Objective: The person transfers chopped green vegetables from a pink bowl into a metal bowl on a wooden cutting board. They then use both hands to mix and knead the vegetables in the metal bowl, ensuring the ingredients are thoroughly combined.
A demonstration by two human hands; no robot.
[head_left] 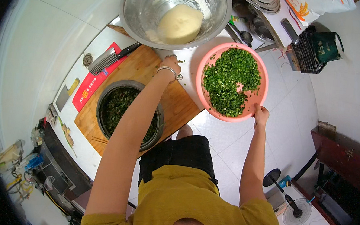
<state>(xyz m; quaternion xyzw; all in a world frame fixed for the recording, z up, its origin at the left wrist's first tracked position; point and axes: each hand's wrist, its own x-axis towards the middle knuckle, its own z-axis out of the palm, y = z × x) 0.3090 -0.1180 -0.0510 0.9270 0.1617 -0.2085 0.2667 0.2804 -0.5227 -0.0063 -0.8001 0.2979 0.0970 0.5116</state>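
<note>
Mustard shirt (198, 193) before cutting board (174, 101)
Right grip (261, 115) pinches pink basin (264, 75) beside board; left grip (171, 64) over board, closure unclear.

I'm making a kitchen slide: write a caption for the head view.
Right hand holding a pink basin of chopped greens, left hand near the board and a bowl of dough.

Left of the left fingers (170, 59) lies a black-handled knife (115, 57); over to the right of the right fingers (257, 108) are located a dark green bag (325, 44), forward, and a fan (296, 212), rearward.
</note>
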